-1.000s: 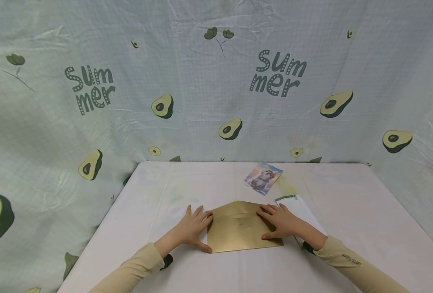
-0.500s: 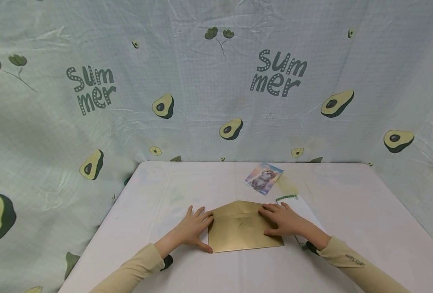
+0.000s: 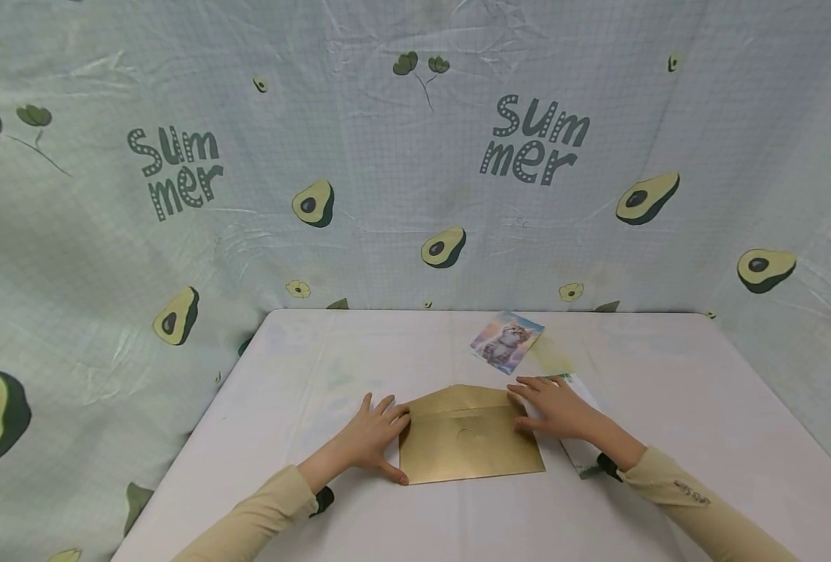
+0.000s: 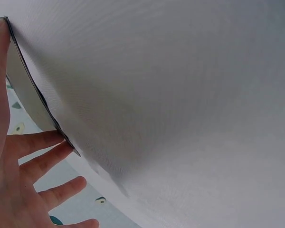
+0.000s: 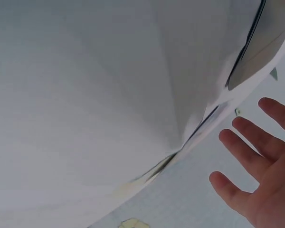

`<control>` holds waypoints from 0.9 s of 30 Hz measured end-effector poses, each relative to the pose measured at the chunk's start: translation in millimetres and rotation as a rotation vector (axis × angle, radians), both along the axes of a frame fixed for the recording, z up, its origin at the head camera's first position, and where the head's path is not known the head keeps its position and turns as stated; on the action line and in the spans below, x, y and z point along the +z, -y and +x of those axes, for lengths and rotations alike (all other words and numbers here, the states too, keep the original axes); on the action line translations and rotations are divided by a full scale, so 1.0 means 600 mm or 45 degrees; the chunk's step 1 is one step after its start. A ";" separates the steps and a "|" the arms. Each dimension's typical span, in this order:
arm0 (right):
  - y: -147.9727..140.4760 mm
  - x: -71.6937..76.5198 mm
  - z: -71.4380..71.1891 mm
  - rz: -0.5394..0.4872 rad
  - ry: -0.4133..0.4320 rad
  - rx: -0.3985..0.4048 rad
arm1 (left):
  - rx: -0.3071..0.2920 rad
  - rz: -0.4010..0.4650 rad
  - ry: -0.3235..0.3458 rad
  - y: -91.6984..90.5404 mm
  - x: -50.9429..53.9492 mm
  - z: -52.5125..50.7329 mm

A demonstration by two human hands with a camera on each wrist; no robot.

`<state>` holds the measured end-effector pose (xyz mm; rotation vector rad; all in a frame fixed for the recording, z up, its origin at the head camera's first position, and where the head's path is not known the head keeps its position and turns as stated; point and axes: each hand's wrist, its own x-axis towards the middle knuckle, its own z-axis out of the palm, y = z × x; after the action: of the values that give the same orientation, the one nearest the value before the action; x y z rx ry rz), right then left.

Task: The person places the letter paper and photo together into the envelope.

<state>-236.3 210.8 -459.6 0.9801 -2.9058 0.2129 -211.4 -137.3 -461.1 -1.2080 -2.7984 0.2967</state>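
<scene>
A gold envelope point(image 3: 468, 449), its pointed flap raised away from the person, lies flat in the middle of the table. Along its left edge rests my left hand point(image 3: 373, 439), thumb at the near corner and fingers spread; the left wrist view shows thumb and two fingertips touching the envelope point(image 4: 27, 92). Over the envelope's far right corner hovers my right hand point(image 3: 558, 410), fingers fairly straight. In the right wrist view this hand point(image 5: 263, 173) has spread fingers that grip nothing. Beneath the right hand and wrist lies a white sheet with green ends point(image 3: 580, 456), partly hidden.
A picture card of a kitten point(image 3: 505, 343) lies askew beyond the envelope, toward the table's far edge. The white-covered table point(image 3: 303, 351) is enclosed by a cloth point(image 3: 373, 156) printed with avocados and lettering.
My right hand has shifted to the right and away from the person, uncovering more of the envelope's right side. The left hand and envelope have stayed put.
</scene>
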 end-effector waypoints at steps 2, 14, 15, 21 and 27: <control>-0.005 0.005 -0.005 -0.008 -0.046 -0.009 | -0.003 0.002 -0.005 0.000 0.000 0.000; -0.032 0.020 -0.043 -0.077 -0.156 -0.098 | -0.013 0.003 -0.030 0.000 0.001 0.000; -0.033 0.020 -0.047 -0.083 -0.160 -0.109 | -0.014 0.000 -0.037 -0.001 0.002 0.000; -0.043 0.015 -0.068 -0.079 -0.224 -0.151 | -0.022 0.000 -0.060 -0.003 0.005 0.001; -0.050 0.008 -0.086 -0.059 -0.288 -0.161 | -0.021 -0.007 -0.041 -0.004 0.006 0.001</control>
<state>-288.0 240.6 -454.7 0.7557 -2.7302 0.1505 -210.9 -134.8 -457.4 -1.2160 -2.7606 0.3202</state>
